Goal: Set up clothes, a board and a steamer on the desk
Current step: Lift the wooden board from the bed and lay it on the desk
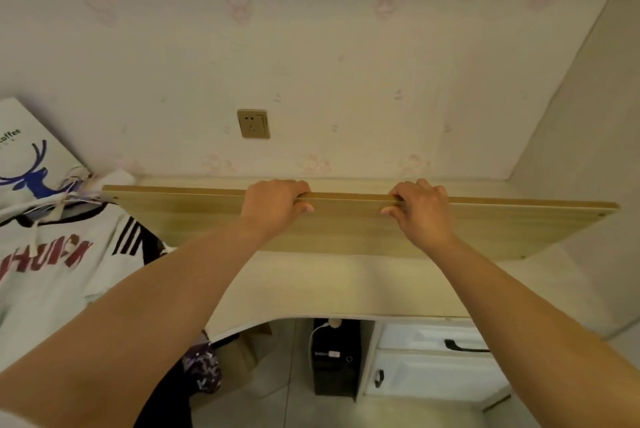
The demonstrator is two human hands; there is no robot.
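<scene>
One board (346, 226) stands tilted on its long edge on the desk (329, 289), toward the far wall. Left hand (273, 206) and right hand (420, 207) both clamp its top edge. Clothes (52, 265) lie heaped at the left, beside one coffee bag (24, 154).

Both bare forearms stretch forward and slightly inward, wrists level. The left grip (277, 201) is curled closed, fingers hooked over and away from view, thumb pointing inward. The right grip (420, 206) mirrors it, knuckles up, thumb pointing toward the left.
</scene>
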